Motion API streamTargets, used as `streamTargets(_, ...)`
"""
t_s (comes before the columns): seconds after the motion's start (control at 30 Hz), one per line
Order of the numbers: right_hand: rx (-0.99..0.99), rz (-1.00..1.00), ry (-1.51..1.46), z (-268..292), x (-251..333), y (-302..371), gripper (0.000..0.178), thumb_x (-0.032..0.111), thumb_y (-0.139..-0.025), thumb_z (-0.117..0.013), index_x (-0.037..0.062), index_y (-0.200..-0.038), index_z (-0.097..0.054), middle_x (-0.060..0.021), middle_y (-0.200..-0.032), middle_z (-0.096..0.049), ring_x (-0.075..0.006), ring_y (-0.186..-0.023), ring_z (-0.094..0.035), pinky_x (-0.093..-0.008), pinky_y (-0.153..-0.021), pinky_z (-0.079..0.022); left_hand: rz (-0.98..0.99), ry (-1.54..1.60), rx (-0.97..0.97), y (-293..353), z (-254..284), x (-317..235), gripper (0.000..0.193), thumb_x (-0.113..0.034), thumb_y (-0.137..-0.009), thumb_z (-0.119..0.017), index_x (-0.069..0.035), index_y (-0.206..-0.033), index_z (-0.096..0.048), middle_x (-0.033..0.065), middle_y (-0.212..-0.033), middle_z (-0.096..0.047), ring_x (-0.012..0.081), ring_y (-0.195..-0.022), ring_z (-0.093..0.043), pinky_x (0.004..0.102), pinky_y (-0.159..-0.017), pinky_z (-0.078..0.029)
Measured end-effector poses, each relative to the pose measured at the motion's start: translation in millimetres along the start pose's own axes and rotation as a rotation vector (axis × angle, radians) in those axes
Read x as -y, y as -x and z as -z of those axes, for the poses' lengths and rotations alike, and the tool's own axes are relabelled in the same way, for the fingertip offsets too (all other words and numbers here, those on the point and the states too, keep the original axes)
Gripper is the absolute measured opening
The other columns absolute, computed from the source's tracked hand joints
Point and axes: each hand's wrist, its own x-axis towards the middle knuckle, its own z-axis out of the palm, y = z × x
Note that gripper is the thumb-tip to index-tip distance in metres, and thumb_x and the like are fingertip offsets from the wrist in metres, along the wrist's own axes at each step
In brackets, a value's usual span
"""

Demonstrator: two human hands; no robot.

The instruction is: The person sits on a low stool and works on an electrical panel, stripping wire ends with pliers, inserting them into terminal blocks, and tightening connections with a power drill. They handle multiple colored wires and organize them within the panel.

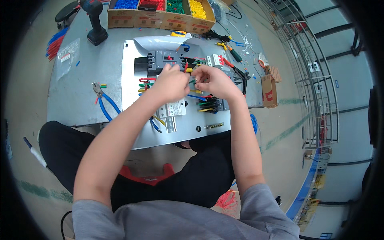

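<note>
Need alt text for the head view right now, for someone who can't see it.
Both hands, left hand and right hand, meet over a metal mounting panel fitted with circuit breakers, pinching small coloured wires. Blue-handled pliers lie left of the panel; a cordless drill and boxes of coloured parts stand behind.

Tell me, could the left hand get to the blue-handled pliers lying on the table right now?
Probably yes. The blue-handled pliers lie in the open on the table, left of the metal panel, with nothing between them and the left hand.
</note>
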Motion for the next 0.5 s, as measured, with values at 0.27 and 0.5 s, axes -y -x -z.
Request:
streamTargets(0.27,0.044,-0.095,0.215,-7.1,-1.1,-8.5,0.023,0.019,-0.096,-0.086,0.0,-0.098,-0.074,-0.0023,-0.085,-0.074,-0.0106,-0.077,-0.066,-0.0305,-0.074,-0.056,-0.092,0.02,0.097,-25.3,8.5,20.6,0.02,-0.027,-0.102,-0.071,-0.012,-0.098,-0.083,0.0087,-0.089,-0.074,0.0262,-0.098,-0.069,0.0444,-0.11,-0.04)
streamTargets(0.5,-0.001,-0.111,0.309,-14.7,0.3,-12.5,0.03,0.025,-0.094,-0.083,-0.0021,-0.104,-0.076,-0.0061,-0.083,-0.075,-0.0132,-0.074,-0.066,-0.0325,-0.072,-0.056,-0.131,0.018,-0.008,-20.4,-5.5,25.9,0.019,-0.022,-0.102,-0.068,-0.014,-0.094,-0.084,0.0062,-0.086,-0.072,0.0219,-0.103,-0.065,0.0436,-0.104,-0.039)
